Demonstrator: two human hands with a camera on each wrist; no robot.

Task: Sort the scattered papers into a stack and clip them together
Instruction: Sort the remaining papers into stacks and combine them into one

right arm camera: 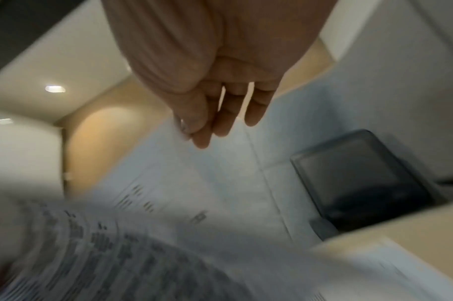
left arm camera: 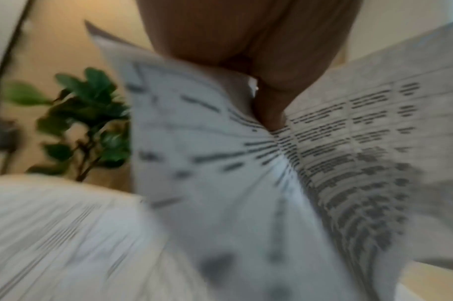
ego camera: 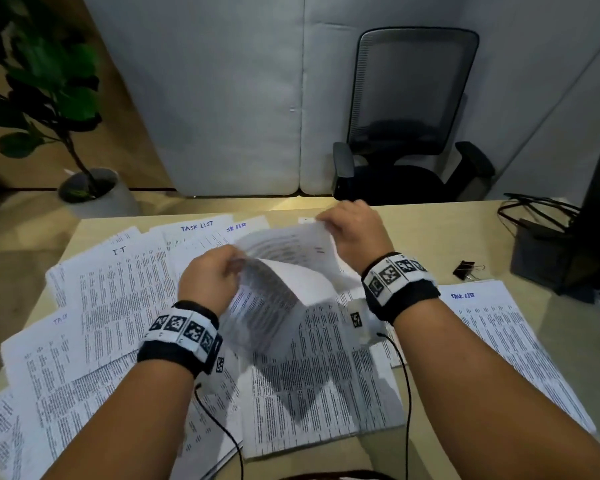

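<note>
Sheet hangs bowed between my hands: left hand pinches its 9 o'clock edge, right hand pinches the 1 o'clock corner; binder clip sits nearer my right.

head view downward over desk; both wrist views close, sharing sheet

sheet of paper in both hands is looking thin, matt white, printed in dense grey text, bending limply. scattered papers are showing the same matt white stock, some with blue handwritten headings. desk is reading as smooth pale wood-look laminate, low sheen. binder clip is showing black painted metal with shiny wire handles. wristbands are looking like black cloth under white printed markers. office chair is showing grey mesh back, dark plastic armrests.
</note>
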